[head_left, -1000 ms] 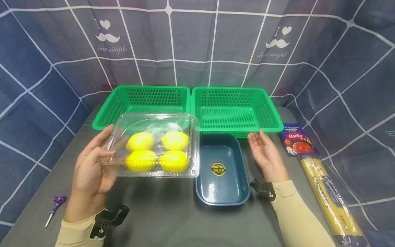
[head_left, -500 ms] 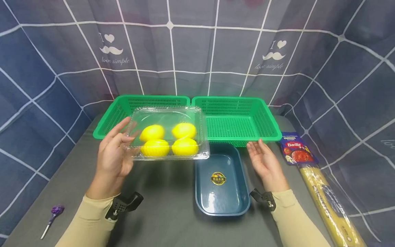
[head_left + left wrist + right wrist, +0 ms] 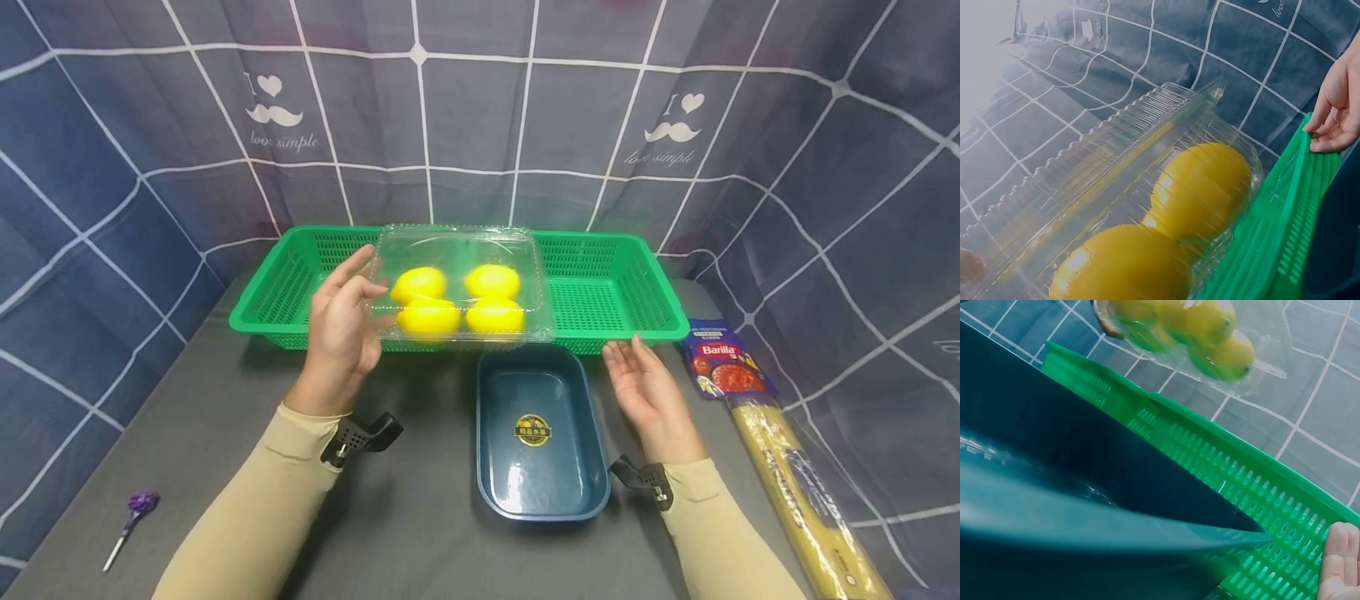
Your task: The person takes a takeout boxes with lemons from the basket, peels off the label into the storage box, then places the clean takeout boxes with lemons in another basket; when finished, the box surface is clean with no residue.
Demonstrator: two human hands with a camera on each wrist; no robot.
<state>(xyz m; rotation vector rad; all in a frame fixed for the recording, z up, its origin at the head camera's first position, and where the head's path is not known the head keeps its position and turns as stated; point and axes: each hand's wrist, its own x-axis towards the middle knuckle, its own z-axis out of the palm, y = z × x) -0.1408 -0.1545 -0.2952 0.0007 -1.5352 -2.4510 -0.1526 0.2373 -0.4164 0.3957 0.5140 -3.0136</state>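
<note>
My left hand grips the left end of a clear plastic clamshell box, thumb and fingers on either side of it. Several yellow lemons show through its walls. The box is raised over the inner ends of two green baskets, hiding part of both. My right hand lies palm up, its fairly straight fingers at the front rim of the right basket. The right wrist view has those fingers against the basket's slotted side. Lemons also fill much of the left wrist view, inside the box.
The left green basket stands beside the right one. A dark blue tub sits in front, between my arms. At right lie a Barilla sauce pouch and a spaghetti pack; at left, a purple-wrapped lollipop. Tile-patterned curtains surround the table.
My left hand has carried the box of lemons rightward and away from me, from in front of the left basket to over the gap between both baskets. My right hand stays at the rim.
</note>
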